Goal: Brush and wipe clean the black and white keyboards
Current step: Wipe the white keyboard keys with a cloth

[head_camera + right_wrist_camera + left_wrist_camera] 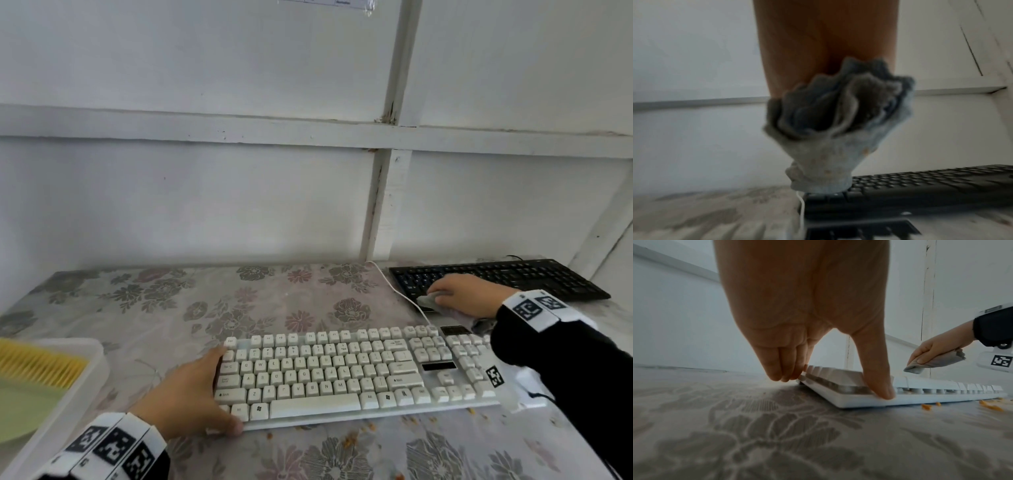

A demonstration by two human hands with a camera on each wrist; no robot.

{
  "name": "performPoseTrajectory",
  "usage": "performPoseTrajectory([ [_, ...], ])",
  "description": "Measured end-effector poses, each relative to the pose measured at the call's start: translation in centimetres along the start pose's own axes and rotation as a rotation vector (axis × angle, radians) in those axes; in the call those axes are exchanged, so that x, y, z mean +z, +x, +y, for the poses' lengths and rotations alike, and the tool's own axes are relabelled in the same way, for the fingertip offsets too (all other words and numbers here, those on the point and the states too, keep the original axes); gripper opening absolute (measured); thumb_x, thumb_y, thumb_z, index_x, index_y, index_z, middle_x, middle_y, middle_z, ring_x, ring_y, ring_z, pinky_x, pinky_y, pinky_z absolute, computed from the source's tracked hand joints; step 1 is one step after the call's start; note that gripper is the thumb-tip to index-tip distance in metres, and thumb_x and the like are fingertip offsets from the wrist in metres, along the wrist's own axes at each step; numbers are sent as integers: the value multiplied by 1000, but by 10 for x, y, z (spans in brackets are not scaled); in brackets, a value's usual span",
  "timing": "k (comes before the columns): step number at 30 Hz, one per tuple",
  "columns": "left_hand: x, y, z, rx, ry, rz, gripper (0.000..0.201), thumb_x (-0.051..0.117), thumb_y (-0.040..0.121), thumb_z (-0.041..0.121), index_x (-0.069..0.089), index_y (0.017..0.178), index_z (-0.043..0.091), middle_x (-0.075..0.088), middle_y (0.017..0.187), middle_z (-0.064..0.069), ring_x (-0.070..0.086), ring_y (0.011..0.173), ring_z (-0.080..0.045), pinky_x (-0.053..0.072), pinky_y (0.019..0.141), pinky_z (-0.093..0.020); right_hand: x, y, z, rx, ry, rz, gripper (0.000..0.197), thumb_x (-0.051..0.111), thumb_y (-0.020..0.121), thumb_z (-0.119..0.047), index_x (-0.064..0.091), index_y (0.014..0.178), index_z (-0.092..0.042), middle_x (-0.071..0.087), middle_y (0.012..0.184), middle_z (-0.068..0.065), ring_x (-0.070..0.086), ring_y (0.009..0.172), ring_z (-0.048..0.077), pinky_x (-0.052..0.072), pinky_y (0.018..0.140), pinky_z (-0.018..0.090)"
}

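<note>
The white keyboard lies across the near middle of the table. My left hand grips its left end, with the thumb on the front edge and the fingers against the far left corner. The black keyboard lies at the back right. My right hand holds a bunched grey cloth against that keyboard's front left corner. In the right wrist view the cloth hides the fingers and touches the black keyboard.
A clear plastic tray at the near left holds a yellow-bristled brush and something pale green. Orange crumbs are scattered in front of the white keyboard. A white cable runs between the keyboards. The wall stands close behind.
</note>
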State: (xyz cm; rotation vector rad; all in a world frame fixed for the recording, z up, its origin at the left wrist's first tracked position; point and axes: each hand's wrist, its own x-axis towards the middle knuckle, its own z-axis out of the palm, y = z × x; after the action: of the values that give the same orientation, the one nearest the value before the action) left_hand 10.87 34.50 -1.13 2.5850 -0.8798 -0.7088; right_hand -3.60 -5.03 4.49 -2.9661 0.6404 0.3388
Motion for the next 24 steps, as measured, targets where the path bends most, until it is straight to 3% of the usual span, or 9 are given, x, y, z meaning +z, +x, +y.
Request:
performPoseTrajectory([
  [3,-1,0,1,-3,16,-4,114,81,56,48,12,145,28,50,124,12,49,102,-7,40,90,-18,15,-5,7,31,1,-66,29,47,97,-21,59,124,-18,59,119,-2,54,114,16,38,91,23],
  [6,-1,1,1,-13,11,-4,116,81,55,50,11,145,29,51,124,12,50,102,-7,41,92,-19,36,0,10,13,-18,-128,30,42,98,-18,59,124,-18,57,109,-1,56,110,17,39,85,23],
  [9,0,1,0,-13,5,-14,114,81,55,50,13,144,29,51,117,14,50,101,-7,41,92,-19,35,3,24,82,-116,-165,34,40,99,-18,53,131,-18,51,128,5,51,118,20,37,96,25],
  [11,0,1,0,-13,2,-14,115,81,55,49,12,145,29,51,121,13,50,103,-7,40,94,-20,33,4,35,168,-202,-193,35,40,99,-18,53,131,-20,49,133,5,50,121,22,38,100,27],
  [14,1,2,-1,-11,-12,-16,116,82,55,48,11,145,29,50,129,11,49,106,-8,39,94,-20,23,3,38,240,-363,-241,33,42,98,-31,60,123,-18,56,128,4,55,117,23,42,96,28],
  [16,2,2,-3,-10,-31,-15,116,82,55,47,11,145,29,50,129,10,49,105,-8,39,92,-19,9,4,23,244,-318,-168,29,44,97,-36,65,103,-16,61,118,6,59,108,23,44,89,28],
  [18,3,3,-5,1,-59,-11,116,82,55,45,11,145,31,51,127,12,50,106,-8,39,90,-19,-3,11,-9,109,-139,-40,25,45,97,-32,60,83,-17,63,102,6,59,92,22,43,77,27],
  [21,4,3,-7,18,-99,-8,113,83,53,43,14,143,33,52,123,16,52,107,-6,40,90,-20,-6,17,-92,-176,69,50,25,44,98,-31,64,99,-16,57,93,-6,56,89,15,36,70,21],
  [24,4,3,-8,23,-104,-5,112,83,53,44,15,141,36,53,123,17,52,109,-6,41,94,-23,10,16,-191,-391,205,39,35,42,97,-41,63,109,-15,51,98,-6,54,88,14,41,81,23],
])
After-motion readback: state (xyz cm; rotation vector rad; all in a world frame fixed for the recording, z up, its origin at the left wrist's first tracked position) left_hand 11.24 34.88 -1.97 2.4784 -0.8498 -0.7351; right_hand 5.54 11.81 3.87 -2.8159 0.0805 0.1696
